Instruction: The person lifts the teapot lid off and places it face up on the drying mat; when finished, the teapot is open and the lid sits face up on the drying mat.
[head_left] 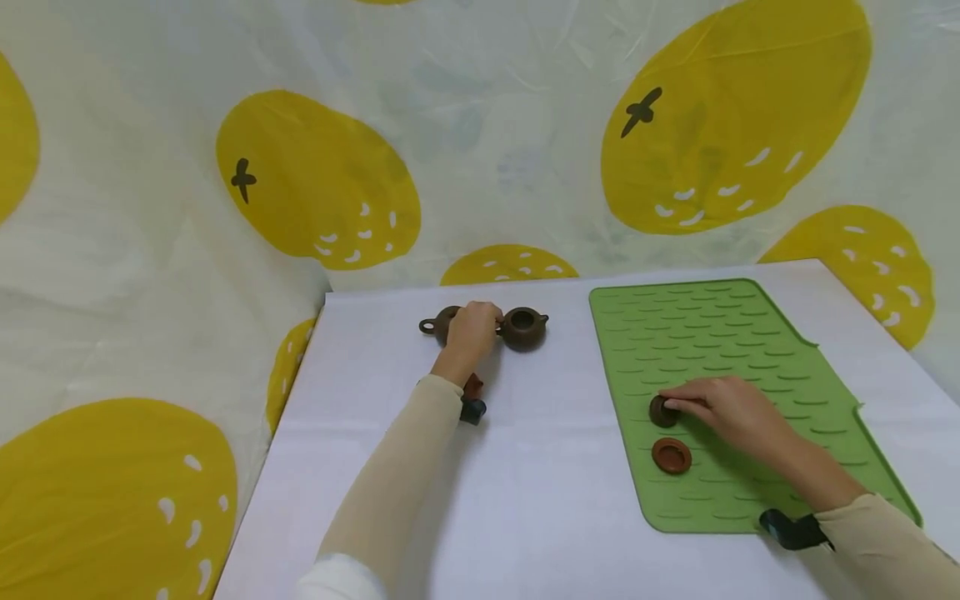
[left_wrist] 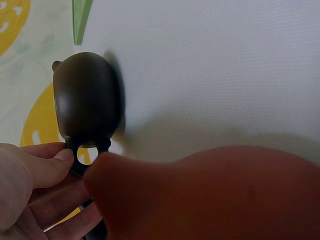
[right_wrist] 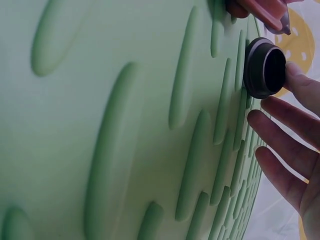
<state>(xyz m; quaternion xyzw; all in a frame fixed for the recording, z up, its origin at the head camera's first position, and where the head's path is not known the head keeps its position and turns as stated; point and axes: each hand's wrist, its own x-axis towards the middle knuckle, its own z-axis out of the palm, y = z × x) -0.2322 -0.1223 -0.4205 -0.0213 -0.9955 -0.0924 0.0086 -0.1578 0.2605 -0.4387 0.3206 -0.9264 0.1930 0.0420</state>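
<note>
My left hand (head_left: 471, 327) pinches the loop handle of a small dark brown teapot (head_left: 524, 330), whose open top shows no lid. The left wrist view has the thumb and forefinger at the handle of this teapot (left_wrist: 87, 97). A second dark teapot (head_left: 442, 323) is partly hidden behind that hand. Under the left wrist is a reddish-brown teapot (head_left: 473, 386), mostly covered. My right hand (head_left: 731, 412) pinches a dark round lid (head_left: 663, 412) on the green mat, its hollow side facing up in the right wrist view. Nearby lies a reddish-brown lid (head_left: 671, 456).
A green ridged mat (head_left: 697, 508) covers the right part of the white table (head_left: 540, 483). Behind the table hangs a pale cloth (head_left: 510, 167) with yellow fruit prints. Dark wrist straps (head_left: 795, 531) sit beneath the wrists.
</note>
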